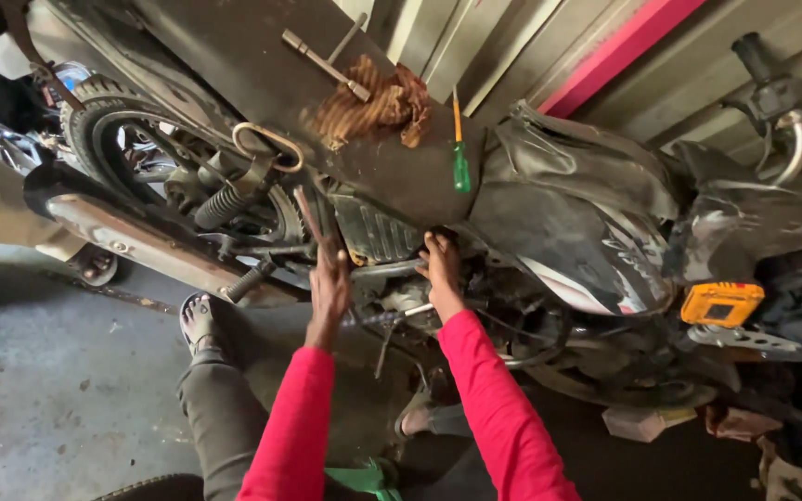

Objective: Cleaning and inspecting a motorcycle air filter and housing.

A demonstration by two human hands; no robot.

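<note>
**Both hands in the engine bay**

Your left hand (329, 283) and right hand (442, 269) press, fingers spread, into the motorcycle (549, 213) frame below the seat; whether either grips anything, you cannot tell. The side panel looks removed. Green screwdriver (459, 153) and T-wrench (325, 63) lie unused on the seat.

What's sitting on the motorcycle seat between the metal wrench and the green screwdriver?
A rust-brown rag lies bunched between the T-shaped wrench and the green-handled screwdriver, seen in the head view.

- We list a black motorcycle seat (262, 65)
- our red sleeves (498, 408)
- a green-handled screwdriver (459, 162)
- a rust-brown rag (373, 107)
- a yellow block (721, 303)
- our pink wall stripe (614, 51)
</note>
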